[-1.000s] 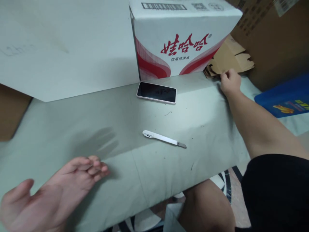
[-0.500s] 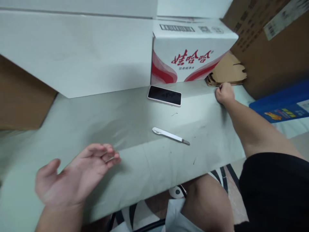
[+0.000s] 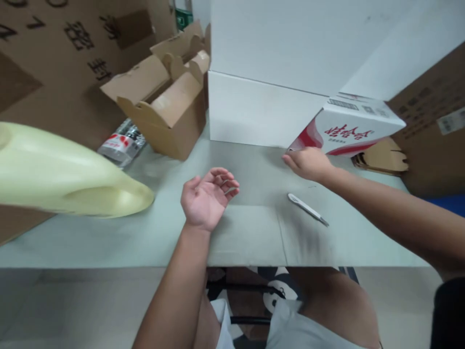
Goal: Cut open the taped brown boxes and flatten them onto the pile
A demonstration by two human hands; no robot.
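Note:
My left hand hovers over the left-centre of the pale green table, palm up, with fingers apart, slightly curled and empty. My right hand is at the lower left corner of a white carton with red lettering. Its fingers are drawn together and point left; whatever lies beneath or inside them is hidden. The phone seen earlier near that spot does not show now. A white craft knife lies on the tabletop just below my right hand, its blade end toward the lower right.
Open brown cardboard boxes stand at the back left, beside a clear bottle lying down. A glossy pale yellow-green tapered object juts in from the left. Large white boxes line the back. Flat cardboard pieces lie at right.
My view has swung left, bringing the brown boxes and bottle in. My right hand has moved left from the cardboard pieces to the carton's corner. The left hand stays open, palm up.

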